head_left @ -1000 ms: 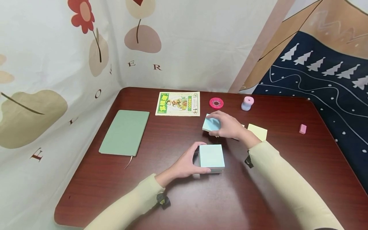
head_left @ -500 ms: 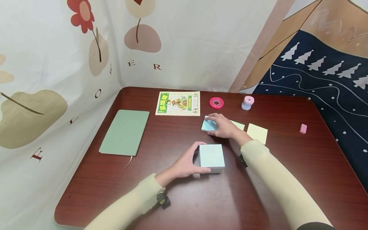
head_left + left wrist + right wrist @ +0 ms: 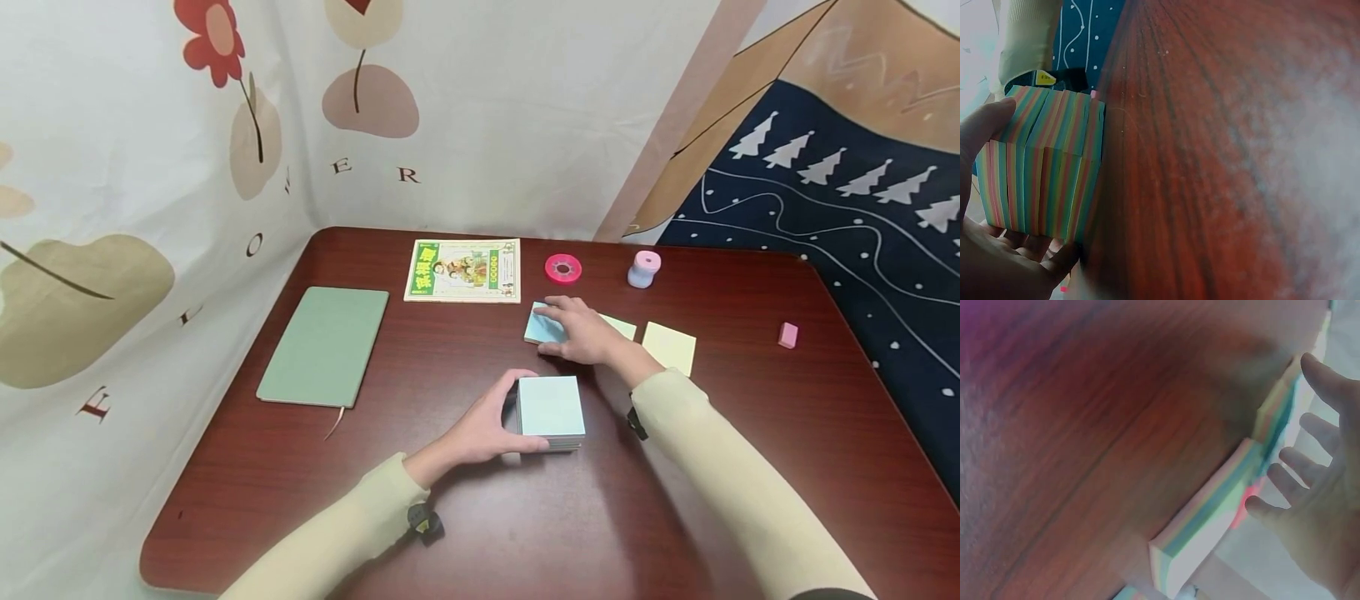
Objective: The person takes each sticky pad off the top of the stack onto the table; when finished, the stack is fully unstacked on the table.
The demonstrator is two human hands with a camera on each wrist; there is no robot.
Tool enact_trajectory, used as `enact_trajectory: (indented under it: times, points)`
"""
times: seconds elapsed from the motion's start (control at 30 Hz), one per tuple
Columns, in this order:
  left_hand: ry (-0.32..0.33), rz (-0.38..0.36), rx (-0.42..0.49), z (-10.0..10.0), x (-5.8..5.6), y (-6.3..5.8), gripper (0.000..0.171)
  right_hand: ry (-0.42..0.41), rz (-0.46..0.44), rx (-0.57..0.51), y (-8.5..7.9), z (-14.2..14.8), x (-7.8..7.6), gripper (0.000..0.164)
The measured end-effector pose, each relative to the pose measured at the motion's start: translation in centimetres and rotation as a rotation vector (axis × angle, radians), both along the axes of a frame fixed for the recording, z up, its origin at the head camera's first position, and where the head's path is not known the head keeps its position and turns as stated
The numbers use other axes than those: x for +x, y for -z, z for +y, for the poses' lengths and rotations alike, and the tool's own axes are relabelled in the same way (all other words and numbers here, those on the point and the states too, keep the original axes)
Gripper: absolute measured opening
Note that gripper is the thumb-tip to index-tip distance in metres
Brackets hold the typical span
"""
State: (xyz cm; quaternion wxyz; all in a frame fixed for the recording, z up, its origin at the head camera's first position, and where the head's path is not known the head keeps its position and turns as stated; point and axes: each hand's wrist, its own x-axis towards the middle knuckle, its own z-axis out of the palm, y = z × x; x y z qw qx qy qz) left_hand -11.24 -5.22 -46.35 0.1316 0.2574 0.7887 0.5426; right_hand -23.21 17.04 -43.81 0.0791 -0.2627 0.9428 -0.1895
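My left hand (image 3: 486,423) grips a square stack of sticky note pads (image 3: 551,406), thumb on the near side and fingers behind. In the left wrist view, the edges of this stack (image 3: 1038,169) show many coloured stripes. My right hand (image 3: 585,330) hovers over a blue-topped sticky note pad (image 3: 537,329) lying on the table. From the right wrist, the fingers (image 3: 1294,464) look spread and loose, with the pad (image 3: 1277,419) beyond them. Just right of that hand lie a pale yellow pad (image 3: 620,326), partly covered, and another yellow pad (image 3: 670,348).
A green notebook (image 3: 325,347) with a ribbon lies at the left. Along the back are an illustrated booklet (image 3: 463,271), a pink ring-shaped roll (image 3: 563,268) and a pink-and-blue spool (image 3: 644,269). A small pink block (image 3: 788,336) sits at the right of the brown table (image 3: 450,533).
My right hand has set the blue-topped pad down slightly left and nearer, then loosened its fingers from it. The left hand keeps its grip on the stack.
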Motion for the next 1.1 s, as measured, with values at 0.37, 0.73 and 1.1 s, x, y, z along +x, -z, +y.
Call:
enact_trajectory:
  times: [0.37,0.73,1.1]
  points:
    - [0.004,-0.015,-0.01,0.0,0.0,-0.2,0.085,-0.04,-0.039,-0.191,-3.9,0.6,4.2,0.06]
    - [0.019,-0.034,-0.008,-0.1,-0.1,-0.2,0.085,-0.248,-0.001,-0.271,-4.8,0.4,10.1,0.062]
    - [0.02,-0.036,-0.028,0.0,-0.1,-0.3,0.083,-0.259,0.045,-0.155,-4.2,-0.2,12.1,0.068]
